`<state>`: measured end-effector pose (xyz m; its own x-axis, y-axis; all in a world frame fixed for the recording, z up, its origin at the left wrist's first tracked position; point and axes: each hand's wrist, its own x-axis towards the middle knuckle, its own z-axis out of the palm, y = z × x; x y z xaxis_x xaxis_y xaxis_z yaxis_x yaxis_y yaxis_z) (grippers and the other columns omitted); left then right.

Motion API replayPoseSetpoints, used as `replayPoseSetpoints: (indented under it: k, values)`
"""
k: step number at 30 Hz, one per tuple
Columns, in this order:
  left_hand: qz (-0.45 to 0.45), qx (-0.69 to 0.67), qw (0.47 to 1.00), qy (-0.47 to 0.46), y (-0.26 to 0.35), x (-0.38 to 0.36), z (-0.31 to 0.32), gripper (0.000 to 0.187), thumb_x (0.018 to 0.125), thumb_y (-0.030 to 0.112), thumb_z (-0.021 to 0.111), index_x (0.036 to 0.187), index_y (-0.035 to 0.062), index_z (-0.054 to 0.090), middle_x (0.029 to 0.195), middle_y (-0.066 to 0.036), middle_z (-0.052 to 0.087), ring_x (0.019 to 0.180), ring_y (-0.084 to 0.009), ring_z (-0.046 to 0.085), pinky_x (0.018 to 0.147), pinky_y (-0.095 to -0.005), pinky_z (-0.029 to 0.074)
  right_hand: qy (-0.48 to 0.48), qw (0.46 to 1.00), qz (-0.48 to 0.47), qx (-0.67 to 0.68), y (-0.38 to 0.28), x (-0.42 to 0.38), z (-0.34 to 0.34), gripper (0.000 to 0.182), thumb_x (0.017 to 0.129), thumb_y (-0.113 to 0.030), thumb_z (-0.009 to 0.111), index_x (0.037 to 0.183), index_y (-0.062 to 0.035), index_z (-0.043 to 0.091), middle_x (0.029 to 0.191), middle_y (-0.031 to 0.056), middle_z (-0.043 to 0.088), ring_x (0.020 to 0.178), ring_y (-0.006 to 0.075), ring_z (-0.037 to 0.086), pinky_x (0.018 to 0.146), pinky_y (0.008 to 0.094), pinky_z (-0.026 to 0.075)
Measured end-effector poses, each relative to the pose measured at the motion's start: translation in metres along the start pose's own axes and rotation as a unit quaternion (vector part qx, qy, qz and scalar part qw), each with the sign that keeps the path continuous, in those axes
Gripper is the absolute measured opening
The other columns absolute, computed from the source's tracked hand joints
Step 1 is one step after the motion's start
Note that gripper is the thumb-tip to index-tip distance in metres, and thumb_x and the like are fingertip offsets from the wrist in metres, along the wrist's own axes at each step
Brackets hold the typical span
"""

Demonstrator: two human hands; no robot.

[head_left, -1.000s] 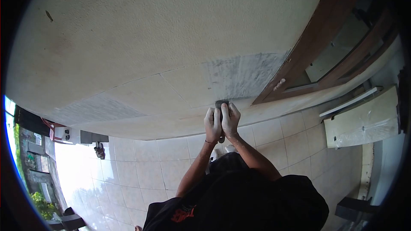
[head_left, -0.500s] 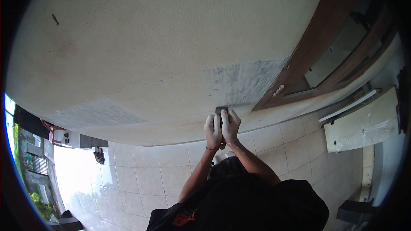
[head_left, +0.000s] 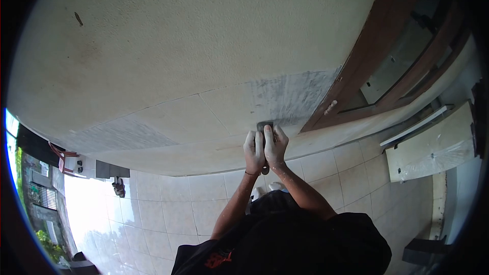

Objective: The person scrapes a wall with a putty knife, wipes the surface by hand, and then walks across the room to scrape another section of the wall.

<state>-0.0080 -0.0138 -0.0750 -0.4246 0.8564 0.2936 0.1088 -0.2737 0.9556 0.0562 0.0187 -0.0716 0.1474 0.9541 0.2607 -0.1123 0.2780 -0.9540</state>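
Note:
Both my hands are closed around one scraper [head_left: 265, 125], whose dark wide blade lies against the pale wall [head_left: 204, 35]. My left hand [head_left: 253, 152], dusted white, grips it from the left side. Close beside it, my right hand [head_left: 275, 148], just as dusty, wraps the other side with its thumb stretched toward the blade. The rounded end of the handle pokes out below, between my wrists. Just above the blade is a grey, streaky patch [head_left: 290, 97] on the wall. A second streaky patch [head_left: 130, 136] is farther left.
To the right of the patch stands a brown wooden door frame [head_left: 351, 66] with a glass pane. Light tiles [head_left: 175, 201] cover the floor. A plastic-wrapped pale panel [head_left: 433, 147] is at the right. Sandals [head_left: 118, 187] and a reddish chair [head_left: 62, 158] are at the left.
The scraper, with both hands on it, has slid slightly up the wall toward the grey patch. The camera view has shifted a little.

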Motion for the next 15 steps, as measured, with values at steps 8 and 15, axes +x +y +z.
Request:
replayPoseSetpoints:
  k: [8, 15]
  values:
    - [-0.001, -0.014, 1.000, -0.009, 0.027, 0.011, -0.004, 0.025, 0.099, 0.014, 0.051, 0.080, -0.0020, 0.047, 0.065, -0.007, 0.044, 0.067, -0.0089, 0.038, 0.055, -0.0303, 0.037, 0.014, 1.000, -0.012, 0.010, -0.012, 0.000, 0.006, 0.037, 0.096, -0.017, 0.059, 0.067, -0.0027, 0.042, 0.059, -0.0048, 0.039, 0.060, 0.0038, 0.034, 0.050, 0.0263, 0.030]
    - [-0.034, 0.018, 0.999, 0.002, -0.069, -0.025, -0.004, 0.025, 0.099, 0.016, 0.050, 0.081, -0.0008, 0.050, 0.069, -0.003, 0.046, 0.072, -0.0080, 0.041, 0.060, -0.0286, 0.039, 0.016, 1.000, 0.017, 0.009, 0.065, -0.021, -0.006, 0.037, 0.096, -0.016, 0.058, 0.065, -0.0052, 0.040, 0.061, -0.0059, 0.038, 0.061, 0.0039, 0.033, 0.051, 0.0255, 0.029]
